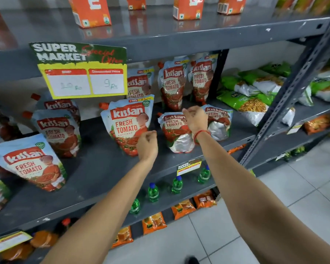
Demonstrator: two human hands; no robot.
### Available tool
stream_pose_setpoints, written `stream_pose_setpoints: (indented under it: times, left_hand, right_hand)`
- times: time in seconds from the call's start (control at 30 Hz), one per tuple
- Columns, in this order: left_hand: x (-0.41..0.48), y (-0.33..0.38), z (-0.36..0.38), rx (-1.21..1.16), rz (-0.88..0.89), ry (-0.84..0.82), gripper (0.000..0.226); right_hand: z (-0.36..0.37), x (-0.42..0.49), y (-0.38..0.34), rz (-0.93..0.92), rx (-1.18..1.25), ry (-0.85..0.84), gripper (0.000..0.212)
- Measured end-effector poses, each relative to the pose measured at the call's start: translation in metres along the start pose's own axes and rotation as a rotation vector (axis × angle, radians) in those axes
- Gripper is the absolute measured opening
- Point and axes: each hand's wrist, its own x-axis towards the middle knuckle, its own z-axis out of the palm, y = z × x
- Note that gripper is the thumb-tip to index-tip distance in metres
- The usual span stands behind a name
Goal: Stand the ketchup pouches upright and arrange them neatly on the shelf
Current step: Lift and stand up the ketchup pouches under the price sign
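Several Kissan ketchup pouches sit on the grey shelf (103, 168). A front middle pouch (127, 124) stands upright, and my left hand (147, 144) hovers just in front of its lower right corner, fingers loosely curled, holding nothing. Two slumped pouches lie to the right: one (174, 132) under my right wrist, another (218, 122) beyond it. My right hand (195, 119) hangs over the gap between them, fingers curled, nothing gripped. Upright pouches stand behind (172, 82) (202, 79) (139, 82). More pouches stand at left (59, 130) (30, 162).
A yellow-green price sign (82, 71) hangs from the shelf above. Green snack bags (255, 92) fill the shelf's right end beside a slotted upright post (293, 92). Orange cartons (91, 12) stand on the top shelf. Green bottles (176, 184) stand on the shelf below.
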Motion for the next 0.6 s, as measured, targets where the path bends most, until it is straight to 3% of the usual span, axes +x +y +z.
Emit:
stream_pose_setpoints:
  times: [0.1, 0.17, 0.27, 0.4, 0.6]
  left_hand:
    - [0.026, 0.017, 0.012, 0.102, -0.2, -0.141, 0.045]
    - [0.045, 0.023, 0.009, 0.014, -0.353, -0.173, 0.053]
    - [0.061, 0.022, 0.011, -0.075, -0.434, -0.172, 0.048]
    - [0.07, 0.004, 0.035, -0.197, -0.501, -0.154, 0.039]
    - [0.062, -0.008, 0.053, -0.319, -0.46, 0.0, 0.034]
  right_hand:
    - [0.003, 0.002, 0.016, 0.106, -0.295, -0.222, 0.046]
    - [0.014, 0.0, 0.015, 0.205, -0.267, -0.316, 0.054]
    - [0.022, 0.005, 0.015, 0.321, -0.12, -0.405, 0.062]
    - [0.031, 0.024, 0.027, 0.453, 0.093, -0.409, 0.057]
    - [0.043, 0.045, 0.025, 0.437, 0.125, -0.35, 0.052]
